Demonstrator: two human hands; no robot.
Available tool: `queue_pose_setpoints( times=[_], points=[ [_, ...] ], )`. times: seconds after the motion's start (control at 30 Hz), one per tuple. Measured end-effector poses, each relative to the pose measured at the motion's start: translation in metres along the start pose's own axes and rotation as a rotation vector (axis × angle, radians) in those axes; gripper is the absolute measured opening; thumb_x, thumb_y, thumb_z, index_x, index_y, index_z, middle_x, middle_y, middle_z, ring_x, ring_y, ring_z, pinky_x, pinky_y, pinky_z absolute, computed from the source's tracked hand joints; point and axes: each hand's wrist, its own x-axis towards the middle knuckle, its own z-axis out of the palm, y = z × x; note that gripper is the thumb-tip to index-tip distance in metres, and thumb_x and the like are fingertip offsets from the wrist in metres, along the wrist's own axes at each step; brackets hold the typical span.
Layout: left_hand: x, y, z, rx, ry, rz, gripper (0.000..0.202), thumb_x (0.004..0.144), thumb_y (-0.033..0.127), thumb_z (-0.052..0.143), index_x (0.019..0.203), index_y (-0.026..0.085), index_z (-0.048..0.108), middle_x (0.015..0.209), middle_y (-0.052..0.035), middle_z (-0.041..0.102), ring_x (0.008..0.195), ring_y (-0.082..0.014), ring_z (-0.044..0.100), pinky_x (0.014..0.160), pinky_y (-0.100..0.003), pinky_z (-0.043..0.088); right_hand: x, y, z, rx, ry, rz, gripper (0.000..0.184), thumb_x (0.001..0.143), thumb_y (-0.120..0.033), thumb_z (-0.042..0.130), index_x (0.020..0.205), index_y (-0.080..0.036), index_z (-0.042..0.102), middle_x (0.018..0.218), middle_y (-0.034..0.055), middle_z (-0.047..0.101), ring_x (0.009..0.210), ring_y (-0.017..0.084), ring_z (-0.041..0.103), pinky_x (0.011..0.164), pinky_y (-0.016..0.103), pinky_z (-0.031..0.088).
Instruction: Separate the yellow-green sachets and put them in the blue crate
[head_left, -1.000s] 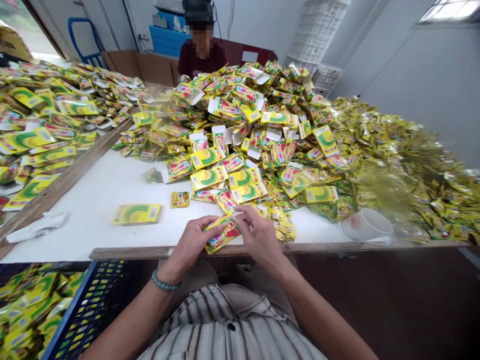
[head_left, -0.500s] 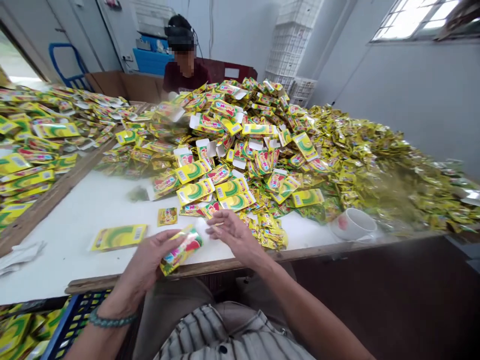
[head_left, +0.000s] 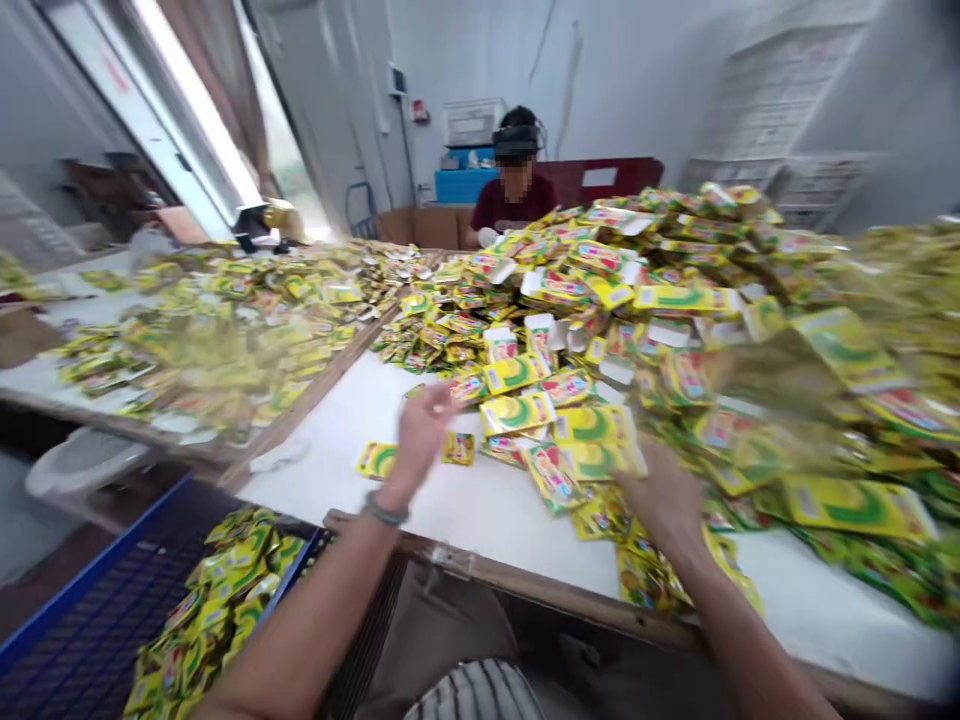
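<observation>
My left hand (head_left: 420, 430) hangs above the table (head_left: 495, 515), fingers loosely spread with nothing in them, though it is blurred. A bracelet (head_left: 382, 512) sits on its wrist. My right hand (head_left: 664, 495) lies palm down on the near edge of the box pile (head_left: 559, 412). Its fingertips are buried among the packs, so I cannot tell whether it grips one.

Nearest me, low on the left, a blue crate (head_left: 90, 580) stands beside the table's near edge, with yellow packs (head_left: 225, 600) heaped at its right end. Loose sachets (head_left: 645, 580) lie at the table's near edge, just left of my right wrist.

On the bare white top just beside the left hand lie a flat box (head_left: 375, 460), to its left, and a single sachet (head_left: 457, 447), to its right, the two apart.

The box pile rises from the middle of the table and runs far, and many boxes show open white flaps. To its right spreads a sachet heap (head_left: 862, 420), badly blurred.

Left of a wooden rail (head_left: 315, 395), a side table (head_left: 37, 378) carries more yellow boxes. At the far end a person (head_left: 517, 200) in a dark red top sits behind the pile.
</observation>
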Motion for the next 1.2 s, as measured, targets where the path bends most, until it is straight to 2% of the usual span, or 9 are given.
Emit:
queue_pose_setpoints(
  times=[0.23, 0.37, 0.43, 0.57, 0.63, 0.77, 0.93, 1.1, 1.2],
  points=[
    [-0.043, -0.025, 0.074, 0.258, -0.341, 0.437, 0.060, 0.076, 0.043, 0.075, 0.127, 0.017, 0.061, 0.130, -0.0149, 0.063, 0.123, -0.0303, 0.056, 0.108, -0.045, 0.043, -0.025, -0.021, -0.029, 0.350, 0.113, 0.014, 0.044, 0.074, -0.055, 0.060, 0.103, -0.022, 0.063, 0.079, 0.0079, 0.070, 0.068, 0.026, 0.066, 0.064, 0.038, 0.052],
    [-0.050, -0.024, 0.080, 0.257, -0.574, 0.398, 0.066, 0.082, 0.052, 0.066, 0.138, 0.020, 0.051, 0.129, -0.0141, 0.064, 0.114, -0.0293, 0.062, 0.099, -0.042, 0.049, -0.047, -0.041, -0.034, 0.406, 0.062, -0.143, 0.027, 0.079, -0.043, 0.063, 0.095, -0.022, 0.064, 0.093, 0.0076, 0.072, 0.072, 0.021, 0.067, 0.068, 0.035, 0.054],
    [-0.056, -0.028, 0.080, 0.300, -0.570, 0.374, 0.065, 0.085, 0.053, 0.061, 0.140, 0.021, 0.048, 0.130, -0.0138, 0.062, 0.113, -0.0289, 0.061, 0.098, -0.042, 0.049, -0.055, -0.047, -0.032, 0.432, -0.001, -0.164, 0.016, 0.084, -0.035, 0.058, 0.092, -0.023, 0.064, 0.086, 0.0051, 0.071, 0.072, 0.018, 0.065, 0.068, 0.032, 0.053],
    [-0.072, -0.045, 0.081, 0.505, -0.424, 0.630, 0.074, 0.081, 0.050, 0.067, 0.143, 0.017, 0.043, 0.143, -0.0201, 0.047, 0.132, -0.0364, 0.043, 0.110, -0.054, 0.035, -0.064, -0.054, -0.028, 0.468, 0.003, -0.060, 0.012, 0.086, -0.030, 0.058, 0.094, -0.021, 0.061, 0.079, 0.0021, 0.069, 0.067, 0.015, 0.062, 0.063, 0.028, 0.050],
    [-0.077, -0.050, 0.082, 0.546, -0.419, 0.663, 0.064, 0.086, 0.038, 0.061, 0.142, 0.015, 0.044, 0.138, -0.0209, 0.051, 0.128, -0.0351, 0.047, 0.107, -0.052, 0.039, -0.066, -0.058, -0.030, 0.475, -0.061, -0.044, 0.017, 0.086, -0.032, 0.059, 0.098, -0.021, 0.060, 0.074, 0.0001, 0.066, 0.061, 0.014, 0.059, 0.060, 0.026, 0.048],
    [-0.073, -0.046, 0.077, 0.464, -0.428, 0.446, 0.045, 0.086, 0.030, 0.052, 0.127, 0.014, 0.060, 0.119, -0.0154, 0.067, 0.112, -0.0313, 0.061, 0.098, -0.043, 0.048, -0.049, -0.051, -0.037, 0.543, -0.246, -0.082, 0.024, 0.089, -0.039, 0.055, 0.103, -0.021, 0.060, 0.076, 0.0003, 0.066, 0.065, 0.014, 0.061, 0.061, 0.025, 0.049],
    [-0.065, -0.035, 0.067, 0.119, -0.534, -0.065, 0.042, 0.083, 0.051, 0.060, 0.106, 0.016, 0.070, 0.101, -0.0079, 0.076, 0.093, -0.0281, 0.069, 0.082, -0.034, 0.054, 0.011, -0.002, -0.038, 0.162, -0.092, 0.030, 0.017, 0.085, -0.026, 0.056, 0.099, -0.020, 0.062, 0.095, 0.0058, 0.071, 0.088, 0.020, 0.065, 0.083, 0.036, 0.050],
    [-0.067, -0.043, 0.068, 0.018, -0.496, -0.140, 0.058, 0.078, 0.054, 0.067, 0.122, 0.018, 0.059, 0.113, -0.0088, 0.073, 0.102, -0.0276, 0.067, 0.090, -0.038, 0.051, 0.043, 0.024, -0.023, -0.209, -0.070, 0.020, 0.041, 0.074, -0.031, 0.074, 0.112, -0.018, 0.063, 0.105, 0.0146, 0.068, 0.102, 0.028, 0.060, 0.086, 0.039, 0.045],
    [-0.068, -0.048, 0.069, 0.043, -0.468, -0.150, 0.060, 0.075, 0.054, 0.068, 0.121, 0.018, 0.058, 0.111, -0.0087, 0.072, 0.098, -0.0272, 0.067, 0.088, -0.038, 0.052, 0.041, 0.026, -0.014, -0.143, -0.098, 0.000, 0.033, 0.066, -0.029, 0.078, 0.096, -0.021, 0.067, 0.091, 0.0077, 0.069, 0.095, 0.025, 0.060, 0.082, 0.035, 0.044]
  ],
)
